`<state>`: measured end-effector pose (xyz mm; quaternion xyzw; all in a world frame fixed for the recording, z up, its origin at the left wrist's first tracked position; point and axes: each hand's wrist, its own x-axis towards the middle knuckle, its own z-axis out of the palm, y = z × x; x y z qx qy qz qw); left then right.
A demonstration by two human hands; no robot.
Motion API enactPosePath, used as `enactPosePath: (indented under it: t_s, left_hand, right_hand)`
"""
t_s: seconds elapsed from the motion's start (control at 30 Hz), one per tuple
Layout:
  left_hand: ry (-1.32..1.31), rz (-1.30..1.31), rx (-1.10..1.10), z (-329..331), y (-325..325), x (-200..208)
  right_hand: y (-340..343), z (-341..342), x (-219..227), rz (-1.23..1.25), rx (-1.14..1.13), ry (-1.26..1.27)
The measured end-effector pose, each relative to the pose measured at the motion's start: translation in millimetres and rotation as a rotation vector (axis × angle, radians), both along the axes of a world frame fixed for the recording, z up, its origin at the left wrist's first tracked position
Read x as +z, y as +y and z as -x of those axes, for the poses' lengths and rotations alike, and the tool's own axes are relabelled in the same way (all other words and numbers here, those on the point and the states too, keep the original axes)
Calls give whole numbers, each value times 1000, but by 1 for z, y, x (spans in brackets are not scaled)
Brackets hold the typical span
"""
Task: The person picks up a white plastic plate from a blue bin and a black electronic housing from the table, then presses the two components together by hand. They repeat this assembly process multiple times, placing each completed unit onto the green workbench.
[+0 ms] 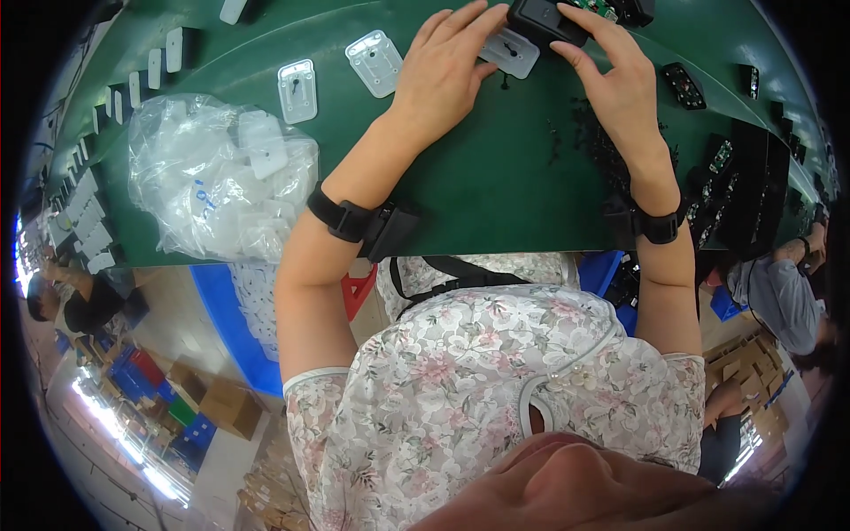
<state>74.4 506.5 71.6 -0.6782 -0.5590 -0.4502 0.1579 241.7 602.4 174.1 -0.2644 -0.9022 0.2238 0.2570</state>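
Note:
At the top of the head view my left hand (447, 71) curls its thumb and fingers at the left side of a white plastic plate (513, 55). The fingertips also come close to a black box-shaped piece (549, 19), which overlaps the plate. My right hand (620, 88) pinches that black piece between thumb and index finger at its right end. Part of the plate lies hidden under the piece and my left fingers. Two more white plates, one nearer (297, 91) and one farther (374, 64), lie left of my left hand. Small black screws (602, 133) are scattered below my right hand.
On the green table (496, 195), a clear bag of white parts (221, 177) lies left. White pieces (88, 217) line the left edge. Green circuit boards (719, 157) and a black housing (683, 86) lie right. Blue bins (230, 327) stand below the edge. Other people sit at both sides.

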Motion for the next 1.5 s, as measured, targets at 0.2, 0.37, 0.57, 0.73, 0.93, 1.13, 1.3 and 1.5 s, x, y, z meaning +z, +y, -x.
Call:
enactPosePath:
  t_s: [0.2,0.37,0.57,0.73,0.93,1.13,1.3,1.5]
  left_hand:
    - [-462,431,52,-13,-5,38]
    - [-507,330,-19,-2,-18,51]
    - [-332,424,-61,7,-28,39]
    - [-192,499,7,2,-28,46]
    - [-82,-118,-85,11,-6,-2]
    - [92,-207,95,2,-2,18]
    - [-167,327,152,6,-7,35]
    - [-643,565,139,11,-26,58]
  right_hand:
    - [14,-8,-28,-131,143,32]
    - [27,25,-62,-16,509,801]
    - [25,30,-60,-72,546,619]
    - [28,30,-66,-136,530,628]
    - [18,31,-55,-196,446,556]
    - [13,22,0,-21,355,-92]
    - [44,27,-13,318,335,-94]
    - [21,26,-26,408,319,23]
